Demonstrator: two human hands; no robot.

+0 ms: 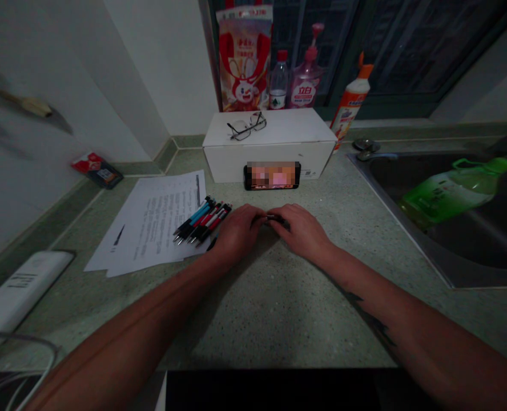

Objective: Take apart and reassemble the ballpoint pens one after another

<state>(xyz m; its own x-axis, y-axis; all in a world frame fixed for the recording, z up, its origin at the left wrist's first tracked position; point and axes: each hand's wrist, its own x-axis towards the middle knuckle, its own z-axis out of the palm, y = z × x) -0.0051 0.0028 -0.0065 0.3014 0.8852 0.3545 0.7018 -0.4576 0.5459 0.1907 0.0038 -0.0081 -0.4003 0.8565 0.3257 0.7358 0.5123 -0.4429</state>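
Note:
My left hand point(239, 229) and my right hand point(302, 228) meet over the middle of the counter, fingers closed around a small dark pen-like piece point(274, 217) with a shiny part between them. Fingers cover most of it. Just left of my left hand, several pens point(202, 220) in black, blue and red lie piled on printed sheets point(151, 217). Behind my hands a phone point(272, 176) with a lit screen leans against a white box point(270, 151).
Glasses point(247, 127) rest on the box. Behind it stand a red bag point(245, 63), a small bottle point(279, 83) and a pink pump bottle point(305, 80). A green bottle point(454, 191) lies in the sink point(442, 274) at right. A white power bank point(26, 291) is at left.

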